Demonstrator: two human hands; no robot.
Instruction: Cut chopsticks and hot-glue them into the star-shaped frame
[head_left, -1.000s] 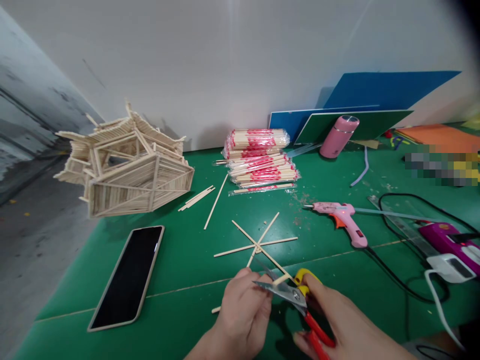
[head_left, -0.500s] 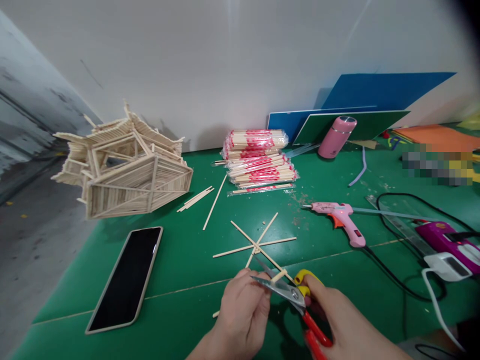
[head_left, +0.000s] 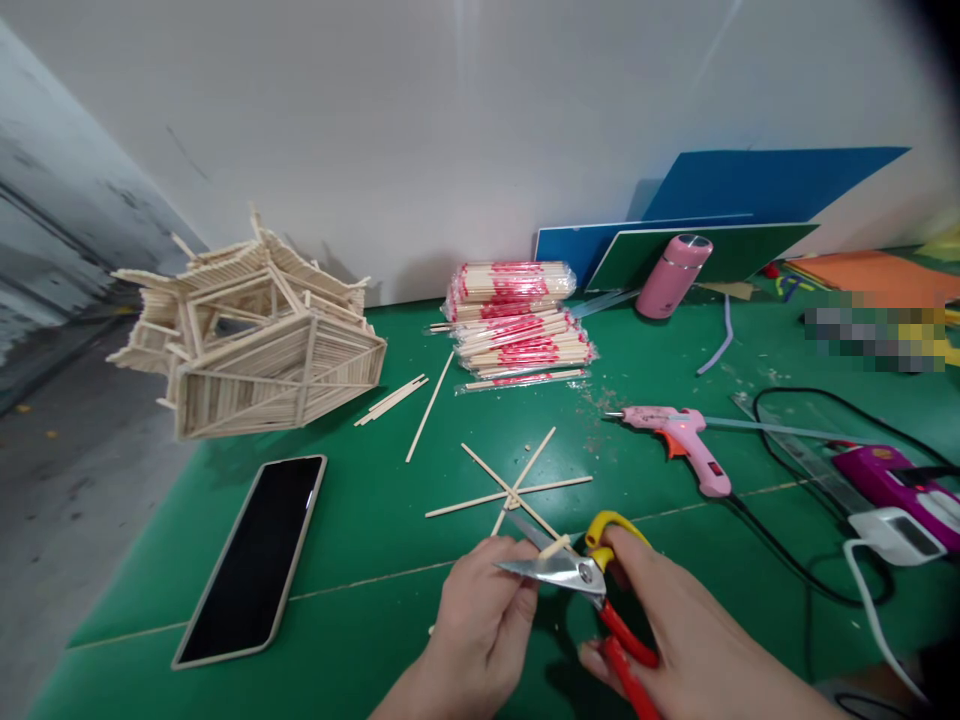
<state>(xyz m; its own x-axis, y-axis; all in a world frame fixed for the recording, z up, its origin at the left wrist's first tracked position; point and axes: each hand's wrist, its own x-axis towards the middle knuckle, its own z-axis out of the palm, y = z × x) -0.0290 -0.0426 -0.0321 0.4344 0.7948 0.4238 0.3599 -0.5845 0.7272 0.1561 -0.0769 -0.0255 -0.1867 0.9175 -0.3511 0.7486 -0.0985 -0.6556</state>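
My left hand (head_left: 484, 620) is closed round a thin wooden chopstick (head_left: 555, 547), whose end sticks out past the fingers between the scissor blades. In my right hand (head_left: 667, 625) are scissors (head_left: 586, 575) with one yellow and one red handle; the blades are parted and point left, towards my left hand. Just beyond, several chopsticks (head_left: 472, 501) lie crossed like a star on the green table. The part of the chopstick inside my left fist is hidden, though a pale tip shows to its left.
A chopstick model building (head_left: 281, 375) and a phone (head_left: 251, 560) are at left. Wrapped chopstick packs (head_left: 521, 335) and loose sticks (head_left: 394, 398) lie behind. To the right are a pink glue gun (head_left: 679, 430) with its cable, a pink bottle (head_left: 673, 277) and a white plug (head_left: 898, 534).
The scissors have shifted slightly left, and my right fingers have spread somewhat on the handles. My left hand stays nearly in place with the chopstick. The star of chopsticks is unmoved.
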